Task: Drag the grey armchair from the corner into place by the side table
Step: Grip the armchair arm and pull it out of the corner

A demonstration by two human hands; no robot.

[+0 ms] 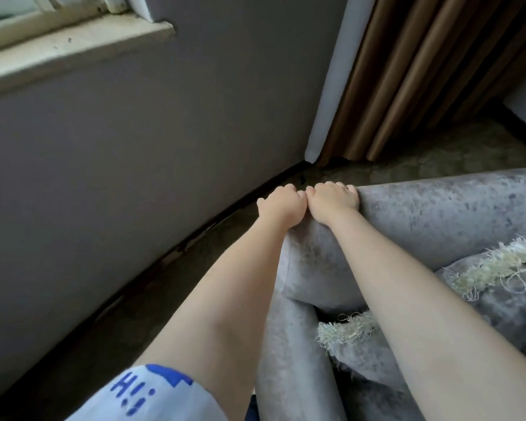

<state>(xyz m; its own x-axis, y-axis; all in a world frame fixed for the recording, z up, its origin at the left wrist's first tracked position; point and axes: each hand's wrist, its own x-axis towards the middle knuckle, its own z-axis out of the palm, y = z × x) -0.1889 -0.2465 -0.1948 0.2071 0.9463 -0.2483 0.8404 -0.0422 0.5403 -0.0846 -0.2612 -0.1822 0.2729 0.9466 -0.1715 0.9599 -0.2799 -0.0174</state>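
Left hand (pixel 281 205) and right hand (pixel 333 203), touching side by side, clench the top back corner of the grey armchair (pixel 438 208), near the wall (pixel 134 132) and curtain (pixel 407 71); a fringed cushion (pixel 504 299) lies in its seat.

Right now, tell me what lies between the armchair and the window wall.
Head view: only a bare strip of dark floor runs between the armchair and the wall.
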